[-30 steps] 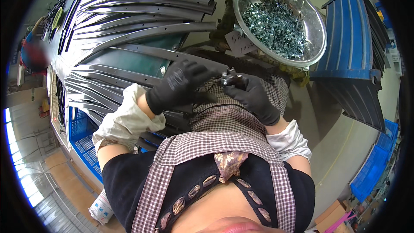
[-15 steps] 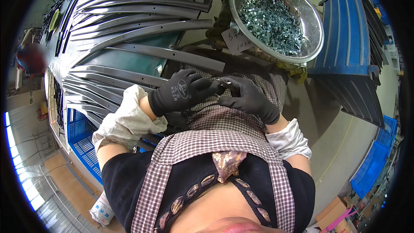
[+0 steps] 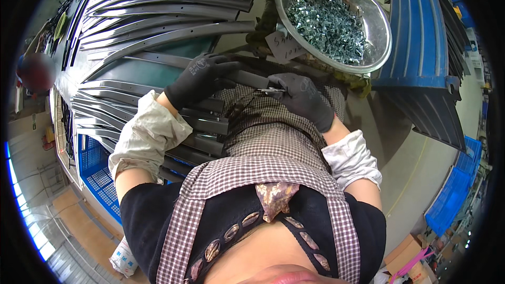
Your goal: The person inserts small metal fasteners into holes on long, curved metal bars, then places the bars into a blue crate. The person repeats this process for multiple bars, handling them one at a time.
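My left hand (image 3: 201, 79), in a black work glove, is closed around a long black strip (image 3: 249, 79), whose end points toward my right hand. At that end my right hand (image 3: 304, 100), gloved in black too, has its fingers closed on small shiny metal clips (image 3: 272, 90). Its fingertips touch or nearly touch the strip; the exact contact is hidden. More black strips (image 3: 158, 23) with small holes lie side by side on the left. Beyond my right hand, a round steel basin (image 3: 388, 47) contains a heap of metal clips (image 3: 329, 29).
A handwritten card (image 3: 283, 47) hangs beside the basin. A blue ribbed bin (image 3: 421, 37) stands to the right, with dark panels behind it. On the left is a blue plastic crate (image 3: 100, 179). Another person (image 3: 36, 72) is at the far left.
My left hand has moved away to the far left and now grips the strip lying in front of me. My right hand has shifted slightly, with metal clips now showing at its fingers.
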A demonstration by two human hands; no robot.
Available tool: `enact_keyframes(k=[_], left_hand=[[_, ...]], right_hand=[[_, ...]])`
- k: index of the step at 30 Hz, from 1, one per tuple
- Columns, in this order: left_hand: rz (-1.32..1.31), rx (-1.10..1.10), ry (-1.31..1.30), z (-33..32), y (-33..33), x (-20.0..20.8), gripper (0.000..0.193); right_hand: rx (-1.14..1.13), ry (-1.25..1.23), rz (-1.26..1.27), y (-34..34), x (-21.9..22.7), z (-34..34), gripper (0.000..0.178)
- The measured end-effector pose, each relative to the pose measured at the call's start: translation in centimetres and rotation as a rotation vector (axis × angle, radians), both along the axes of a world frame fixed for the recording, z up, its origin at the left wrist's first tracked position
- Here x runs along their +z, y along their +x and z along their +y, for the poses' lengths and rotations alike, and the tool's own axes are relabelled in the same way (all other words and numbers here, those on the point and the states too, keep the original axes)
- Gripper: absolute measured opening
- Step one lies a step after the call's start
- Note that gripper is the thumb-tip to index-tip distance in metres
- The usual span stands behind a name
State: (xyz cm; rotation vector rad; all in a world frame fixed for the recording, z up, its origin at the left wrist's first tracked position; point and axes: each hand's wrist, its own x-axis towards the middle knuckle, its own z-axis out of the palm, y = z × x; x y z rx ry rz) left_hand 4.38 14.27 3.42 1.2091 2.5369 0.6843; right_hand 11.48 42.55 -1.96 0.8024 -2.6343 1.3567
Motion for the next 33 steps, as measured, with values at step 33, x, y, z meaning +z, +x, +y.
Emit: enact_keyframes(k=[33], left_hand=[[0.111, -0.118, 0.04, -0.9, -0.5, -0.2, 0.04]], right_hand=[[-0.162, 0.225, 0.033, -1.9, 2.0, 5.2, 0.022]])
